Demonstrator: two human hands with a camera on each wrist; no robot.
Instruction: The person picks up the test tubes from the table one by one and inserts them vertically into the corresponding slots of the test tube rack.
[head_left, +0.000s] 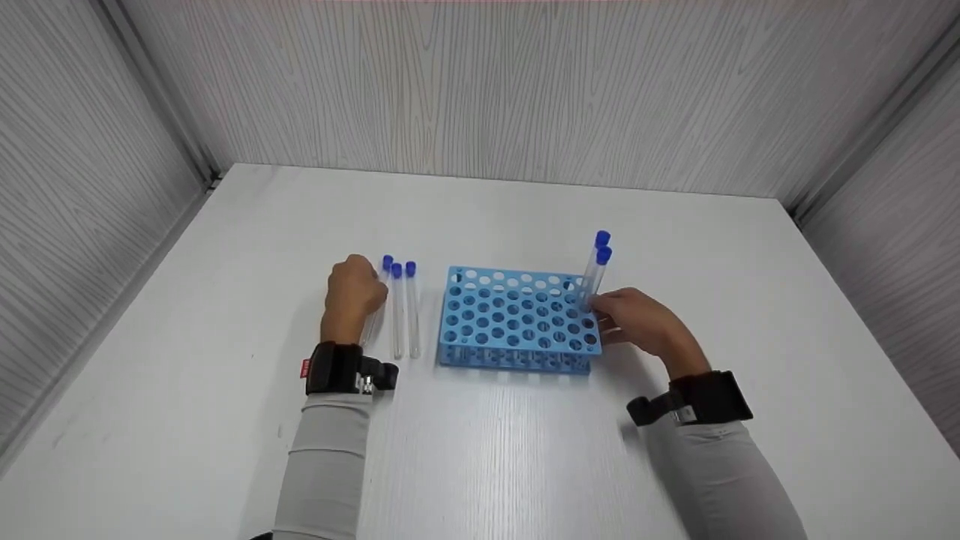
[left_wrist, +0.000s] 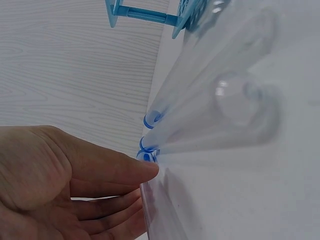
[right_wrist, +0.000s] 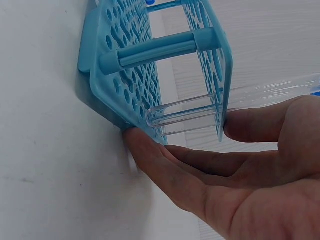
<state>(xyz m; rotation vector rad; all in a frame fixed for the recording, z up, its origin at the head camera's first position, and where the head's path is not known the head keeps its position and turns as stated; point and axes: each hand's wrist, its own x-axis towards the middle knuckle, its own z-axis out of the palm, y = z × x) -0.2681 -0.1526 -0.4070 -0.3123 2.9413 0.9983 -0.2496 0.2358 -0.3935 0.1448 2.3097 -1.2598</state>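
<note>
My left hand (head_left: 354, 289) pinches a clear test tube (head_left: 373, 324) with a blue cap, the leftmost of three on the table. In the left wrist view, the thumb lies over this tube (left_wrist: 162, 210) near its cap. Two more capped tubes, a middle tube (head_left: 397, 319) and a right tube (head_left: 412, 315), lie beside it. My right hand (head_left: 637, 319) grips the right end of a blue test tube rack (head_left: 497, 360). In the right wrist view, the thumb is at the rack's (right_wrist: 155, 52) upper plate and fingers reach its lower edge. Two blue-capped tubes (head_left: 596, 274) stand in its far right corner.
The white table (head_left: 487, 450) carries the rack to the right of the lying tubes. A wood-grain panel (head_left: 480, 90) rises behind the table, with side panels (head_left: 67, 187) at left and right. Both wrists wear black straps (head_left: 712, 397).
</note>
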